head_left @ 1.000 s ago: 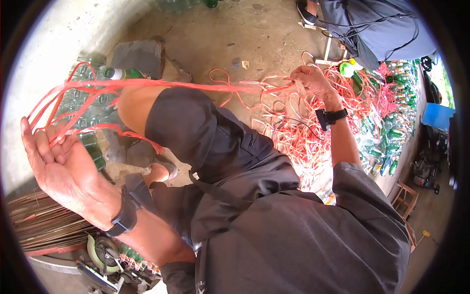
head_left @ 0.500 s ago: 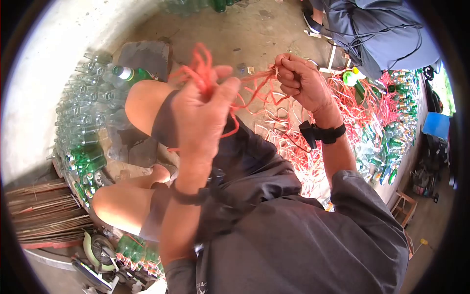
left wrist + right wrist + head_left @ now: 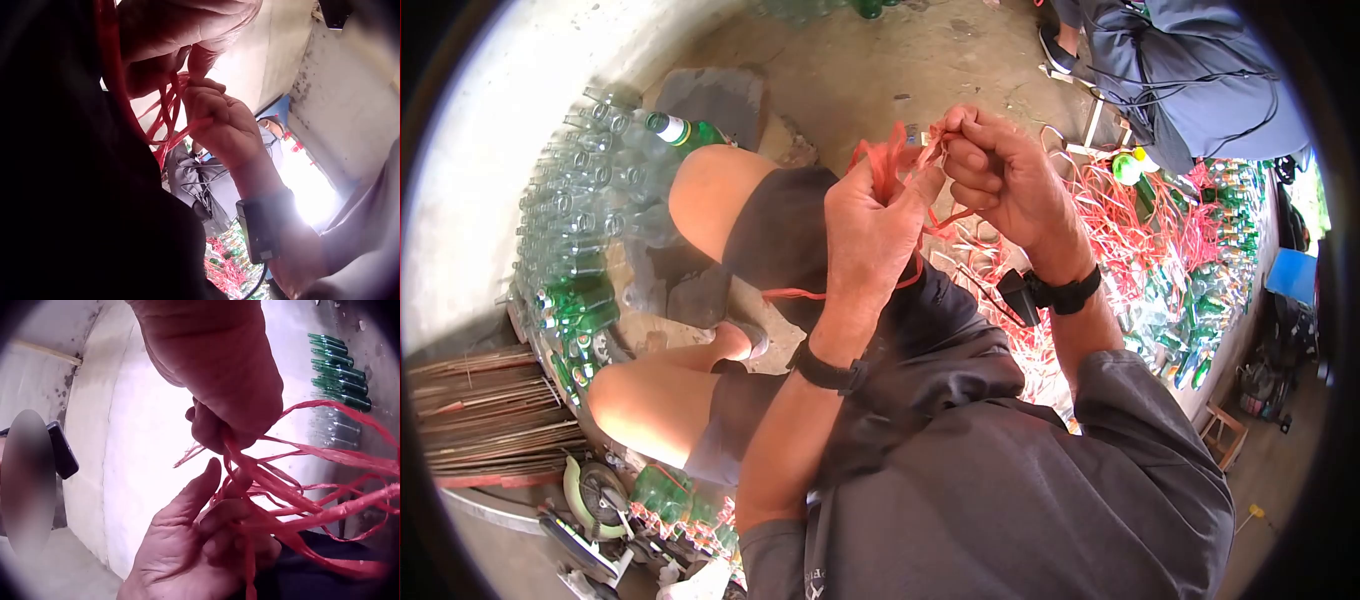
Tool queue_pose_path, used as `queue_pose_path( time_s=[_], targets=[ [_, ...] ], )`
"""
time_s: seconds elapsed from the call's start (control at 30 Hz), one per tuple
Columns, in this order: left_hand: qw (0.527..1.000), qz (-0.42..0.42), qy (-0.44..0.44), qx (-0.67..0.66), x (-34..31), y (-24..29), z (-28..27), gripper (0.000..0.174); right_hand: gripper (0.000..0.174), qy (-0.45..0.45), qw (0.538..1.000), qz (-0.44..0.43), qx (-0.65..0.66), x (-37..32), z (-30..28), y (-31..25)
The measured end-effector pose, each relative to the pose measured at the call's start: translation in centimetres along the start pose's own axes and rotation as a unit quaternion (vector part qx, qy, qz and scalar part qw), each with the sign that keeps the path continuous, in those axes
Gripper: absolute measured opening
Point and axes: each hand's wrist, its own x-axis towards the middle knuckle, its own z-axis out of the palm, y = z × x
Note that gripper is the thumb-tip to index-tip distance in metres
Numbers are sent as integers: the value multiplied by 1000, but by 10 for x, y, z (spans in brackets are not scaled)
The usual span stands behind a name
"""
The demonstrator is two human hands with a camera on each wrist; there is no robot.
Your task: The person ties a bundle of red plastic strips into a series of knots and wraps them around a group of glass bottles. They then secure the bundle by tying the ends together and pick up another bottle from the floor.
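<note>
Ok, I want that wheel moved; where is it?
In the head view, the wheel is at lower left, below the brown stack's right end and left of some green bottles.

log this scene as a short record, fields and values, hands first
left hand: grips red strands
right hand: pinches red strands, fingers curled
spacing: hands close together
left, by wall: clear bottles, green bottles
right: tangle of strands near more bottles
lower left: thin sticks
top right: another person, partly in view
</note>
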Motion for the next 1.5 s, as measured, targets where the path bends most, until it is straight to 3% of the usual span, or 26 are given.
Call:
queue_pose_path(
  time_s=[0.2, 0.27, 0.5, 0.57, 0.7, 0.77, 0.97, 1.2, 1.27, 1.37, 1.5],
  targets=[
    [1000, 1, 21, -1, -3, 5, 0, 15, 21, 22, 997, 2, -72, -9, 13, 3],
    [999, 1, 32, -14, -2, 5, -8, 12, 31, 73, 982, 6, -171, -12, 16, 2],
    [997, 9, 42, -59, -4, 16, -13, 10, 35, 43, 968, 7, -246, -21, 20, -1],
    [996, 0, 24, -81, -4, 16, -14, 10, 31, 64, 929, -5, -365, -21, 25, 0],
    [996, -35, 24, -85, -5, 17, -13, 10, 26, 31, 916, -71, -395, -13, 23, 15],
    [995, -43, 6, -92, -6, 19, -13, 11, 22, 55, 867, -126, -479, -8, 15, 20],
    [999, -28, 12, -33, -7, 18, -18, 12, 20, 83, 835, -134, -527, -12, 16, 12],
    [1000, -5, 9, 29, -6, 15, -21, 14, 20, 76, 847, -185, -493, -10, 14, 6],
    [1000, -1, 12, 15, -7, 17, -18, 13, 20, 79, 816, -169, -547, -10, 15, 2],
    [1000, 0, 17, 11, -8, 19, -17, 14, 21, 137, 834, -156, -512, -10, 19, 2],
    [1000, -4, 25, 10, -8, 16, -17, 13, 23, 136, 839, -182, -495, -16, 23, -1]
  ],
)
